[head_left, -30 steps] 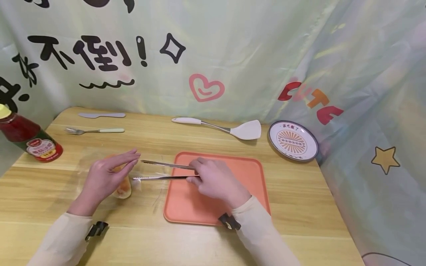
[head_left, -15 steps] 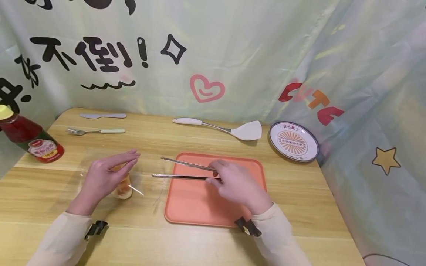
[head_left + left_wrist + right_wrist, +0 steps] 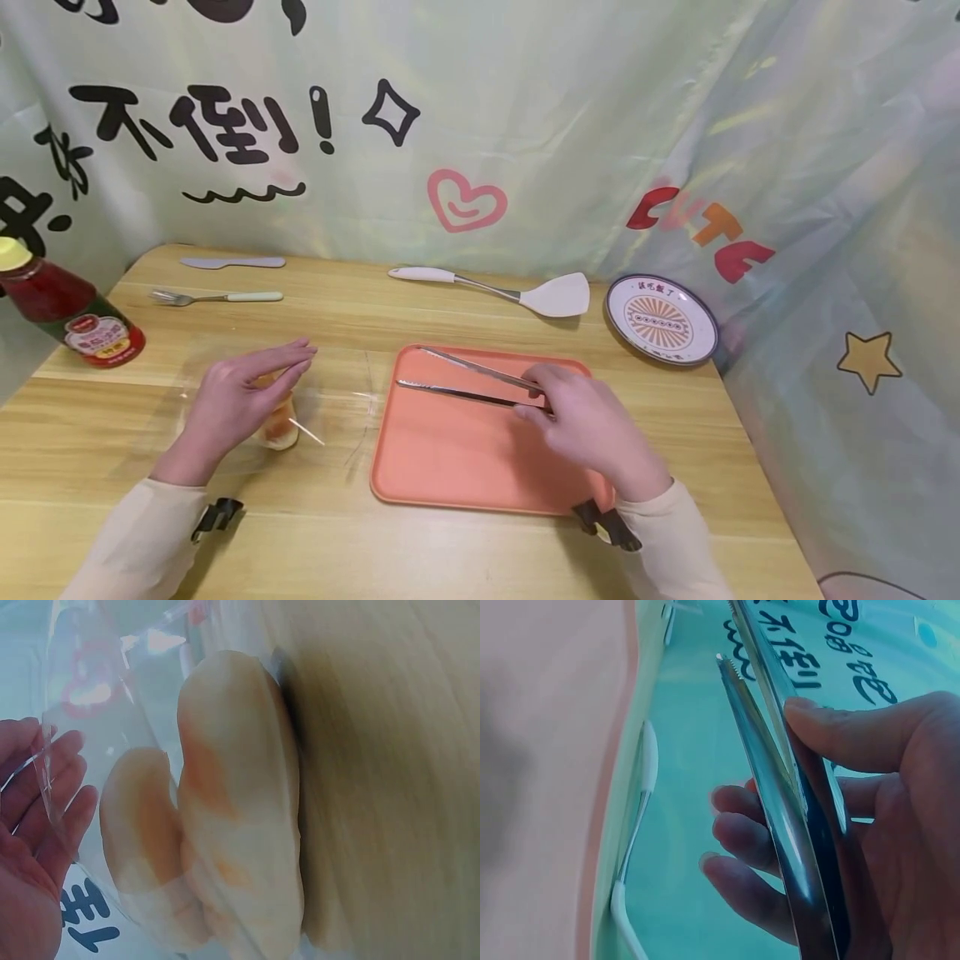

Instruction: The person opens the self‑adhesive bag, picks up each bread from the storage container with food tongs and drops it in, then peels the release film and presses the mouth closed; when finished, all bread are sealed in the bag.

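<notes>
Metal tongs (image 3: 472, 392) are held in my right hand (image 3: 600, 429) above the pink tray (image 3: 465, 467), their arms parted and nothing between the tips. The right wrist view shows thumb and fingers round the tongs (image 3: 780, 802). At the left, my left hand (image 3: 236, 408) has its fingers extended over bread (image 3: 279, 429) in clear plastic and partly hides it. Two bread pieces, one larger (image 3: 240, 802) and one smaller (image 3: 142, 825), show in the left wrist view inside the bag, whose film touches or lies before the fingers of the left hand (image 3: 37, 840).
A red sauce bottle (image 3: 97, 325) stands at the left edge. Along the back lie a knife (image 3: 232, 262), a fork (image 3: 225, 297) and a white spatula (image 3: 555, 296). Right of the spatula is a patterned plate (image 3: 660, 321). A printed curtain (image 3: 562, 167) hangs behind the table.
My right hand has moved right with the tongs, whose tips have gone from beside the bread to above the tray. The left hand has stayed nearly where it was.
</notes>
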Demonstrator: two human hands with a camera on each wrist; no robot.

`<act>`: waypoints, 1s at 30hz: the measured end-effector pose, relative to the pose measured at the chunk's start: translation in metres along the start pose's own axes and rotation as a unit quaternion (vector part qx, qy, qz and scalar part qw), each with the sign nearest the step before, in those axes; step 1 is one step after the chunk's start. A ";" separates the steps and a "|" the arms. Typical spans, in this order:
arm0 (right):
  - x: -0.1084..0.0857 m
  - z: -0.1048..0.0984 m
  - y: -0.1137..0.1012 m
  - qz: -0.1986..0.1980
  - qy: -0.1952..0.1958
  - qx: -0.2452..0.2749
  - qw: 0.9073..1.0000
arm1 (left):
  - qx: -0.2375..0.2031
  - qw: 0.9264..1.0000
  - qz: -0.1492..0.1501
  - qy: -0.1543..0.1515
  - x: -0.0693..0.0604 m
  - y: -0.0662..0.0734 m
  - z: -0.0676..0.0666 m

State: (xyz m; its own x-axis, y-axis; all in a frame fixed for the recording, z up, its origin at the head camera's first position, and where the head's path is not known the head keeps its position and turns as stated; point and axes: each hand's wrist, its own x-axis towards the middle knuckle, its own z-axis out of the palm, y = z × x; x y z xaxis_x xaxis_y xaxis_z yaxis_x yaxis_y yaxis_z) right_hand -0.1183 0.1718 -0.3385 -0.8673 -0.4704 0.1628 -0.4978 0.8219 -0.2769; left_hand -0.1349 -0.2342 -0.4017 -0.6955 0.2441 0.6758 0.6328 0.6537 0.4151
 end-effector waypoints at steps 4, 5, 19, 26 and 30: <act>-0.008 -0.003 0.007 0.010 0.005 0.004 1.000 | -0.006 1.000 0.003 0.003 0.001 0.001 0.000; -0.010 -0.004 0.008 0.013 0.005 0.008 1.000 | -0.008 1.000 0.004 0.004 0.001 0.001 0.001; -0.044 -0.012 0.041 0.080 -0.005 0.040 0.996 | -0.008 1.000 0.014 0.004 0.002 0.001 0.006; -0.065 -0.017 0.062 0.137 -0.001 0.066 0.988 | 0.003 1.000 0.011 0.010 0.000 -0.001 0.008; -0.078 -0.016 0.076 0.154 0.001 0.068 0.986 | -0.006 1.000 0.016 0.011 0.000 -0.001 0.007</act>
State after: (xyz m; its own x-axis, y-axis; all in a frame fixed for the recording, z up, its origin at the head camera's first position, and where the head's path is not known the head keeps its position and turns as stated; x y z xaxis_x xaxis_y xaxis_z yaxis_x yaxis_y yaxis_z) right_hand -0.0887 0.2758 -0.3567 -0.9774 -0.2047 0.0523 -0.2067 0.8750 -0.4378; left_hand -0.1375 -0.2297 -0.4065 -0.6668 0.2496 0.7022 0.6592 0.6370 0.3995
